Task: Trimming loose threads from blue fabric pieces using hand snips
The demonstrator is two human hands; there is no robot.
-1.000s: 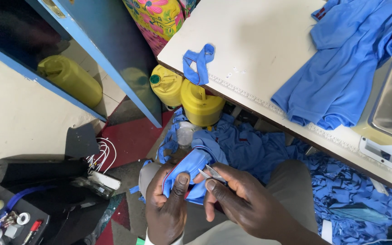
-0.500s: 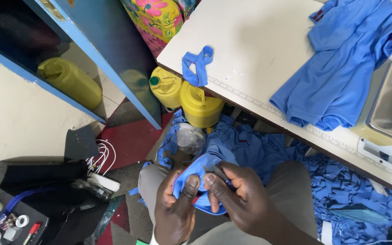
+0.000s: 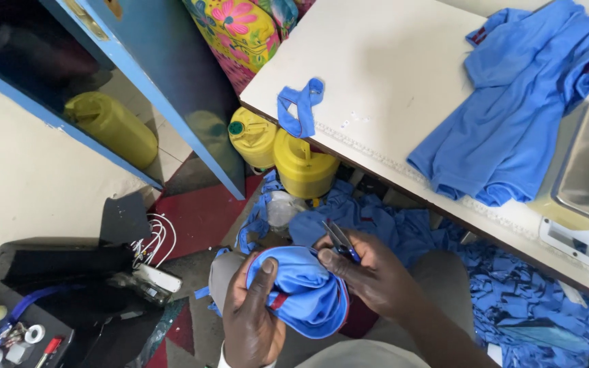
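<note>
We are trimming stray threads: our left hand [image 3: 253, 320] grips the bunched blue garment [image 3: 308, 293] over our lap, below the table [image 3: 390, 75] edge, while our right hand [image 3: 369, 276] pinches small thread snips [image 3: 339, 238] at its hem; next probably calls for easing the blades onto one loose thread without nicking the cloth

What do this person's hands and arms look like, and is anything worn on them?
Both hands are bare: no gloves and no rings that I can make out. The left hand has a narrow white cuff or band at the wrist, at the frame's bottom edge. The right hand leads into a bare forearm with no sleeve showing.
</note>
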